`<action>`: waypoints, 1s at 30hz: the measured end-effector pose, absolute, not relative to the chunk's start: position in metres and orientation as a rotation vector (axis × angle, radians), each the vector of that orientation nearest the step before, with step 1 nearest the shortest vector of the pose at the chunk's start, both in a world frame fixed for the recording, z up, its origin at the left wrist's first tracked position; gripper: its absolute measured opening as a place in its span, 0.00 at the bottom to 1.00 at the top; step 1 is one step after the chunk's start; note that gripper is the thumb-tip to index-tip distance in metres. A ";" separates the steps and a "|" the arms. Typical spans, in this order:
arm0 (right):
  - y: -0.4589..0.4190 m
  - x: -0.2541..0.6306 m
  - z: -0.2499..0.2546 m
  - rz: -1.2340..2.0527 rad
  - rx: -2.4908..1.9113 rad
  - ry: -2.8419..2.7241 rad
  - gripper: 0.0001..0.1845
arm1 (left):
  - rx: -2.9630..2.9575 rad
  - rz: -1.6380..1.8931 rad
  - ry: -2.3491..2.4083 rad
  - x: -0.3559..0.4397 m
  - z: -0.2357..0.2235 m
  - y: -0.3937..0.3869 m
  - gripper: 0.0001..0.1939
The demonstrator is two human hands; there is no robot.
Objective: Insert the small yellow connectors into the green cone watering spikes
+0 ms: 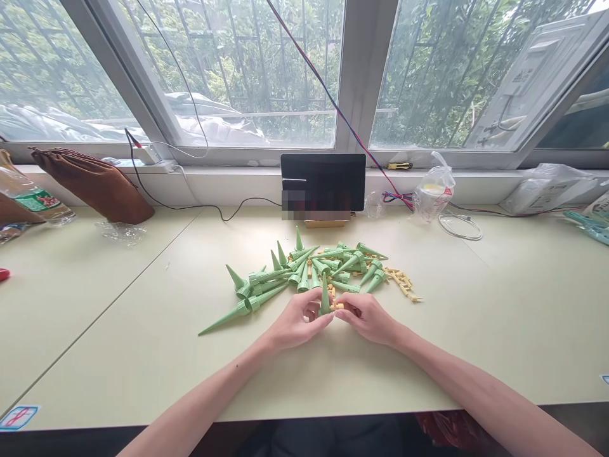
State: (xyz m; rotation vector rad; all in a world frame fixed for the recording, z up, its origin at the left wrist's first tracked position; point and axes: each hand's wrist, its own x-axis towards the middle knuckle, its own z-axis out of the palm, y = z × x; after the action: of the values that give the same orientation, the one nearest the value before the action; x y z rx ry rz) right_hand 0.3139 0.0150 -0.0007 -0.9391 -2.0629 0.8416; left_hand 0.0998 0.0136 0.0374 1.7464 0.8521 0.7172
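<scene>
Left hand (299,321), fingers holding upright green cone (325,293), right hand (371,317), fingers pinching yellow piece (338,306) beside cone, black screen (323,179) beyond cone

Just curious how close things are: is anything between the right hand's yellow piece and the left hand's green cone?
Nothing visible: the right hand holds the yellow piece close beside the green cone in the left hand.

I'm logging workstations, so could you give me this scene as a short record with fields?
left hand: holds a green spike, tip up
right hand: holds a yellow piece at the spike's base
pile: more spikes and yellow pieces, beyond the hands
behind pile: tablet, screen dark
far left: pouch, bottle
</scene>
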 end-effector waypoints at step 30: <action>0.014 0.315 -0.003 0.527 -0.791 -2.284 0.21 | 1.630 0.691 0.787 0.101 0.036 0.014 0.15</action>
State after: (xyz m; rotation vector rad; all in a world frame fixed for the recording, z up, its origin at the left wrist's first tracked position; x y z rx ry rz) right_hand 0.3154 0.0136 -0.0033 -0.7913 -2.2845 0.5265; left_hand 0.1007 0.0141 0.0358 1.6297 0.7871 0.6908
